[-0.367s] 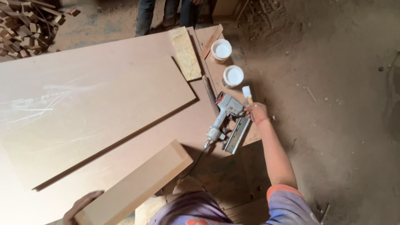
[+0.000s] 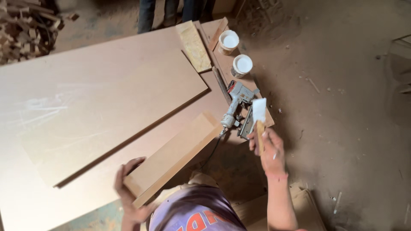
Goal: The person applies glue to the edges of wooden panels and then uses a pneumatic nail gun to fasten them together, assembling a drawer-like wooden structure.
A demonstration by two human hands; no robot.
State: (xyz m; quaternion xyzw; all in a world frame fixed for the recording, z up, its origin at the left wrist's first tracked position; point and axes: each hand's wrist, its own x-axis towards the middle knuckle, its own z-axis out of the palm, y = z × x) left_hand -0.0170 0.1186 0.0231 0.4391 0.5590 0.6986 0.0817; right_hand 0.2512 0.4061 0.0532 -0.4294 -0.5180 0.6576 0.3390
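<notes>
Gripping a brush [image 2: 259, 124] by its handle, the right hand [image 2: 270, 150] is closed, bristles pointing far. The left hand [image 2: 128, 188] curls around the near end of a board [image 2: 175, 154].

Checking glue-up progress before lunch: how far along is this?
Done: a large sheet already lies on the bigger board, and two open tubs of white glue stand ready. In hand: right hand holds a glue-loaded brush; left hand grips a narrow board strip. Left: the strip shows no glue, and the nail gun lies untouched.

Dusty brown dirt floor [image 2: 342, 128], wood scrap pile [image 2: 25, 30] at far left, dim light
</notes>
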